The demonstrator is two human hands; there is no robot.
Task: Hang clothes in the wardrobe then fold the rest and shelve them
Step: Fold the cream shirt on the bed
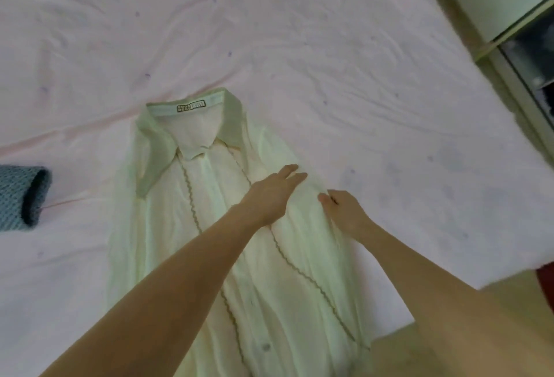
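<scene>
Nearby, blue knit garment (22,196) lies left of shirt (209,211).

Probably a home bedroom: sheeted bed (299,32), wardrobe (509,2) alongside.

A pale cream shirt (209,226) with a sage-green collar (156,161) and wavy olive trim lies on a pink bed sheet (299,32) dotted purple, a blue knitted roll (21,196) far left.
</scene>
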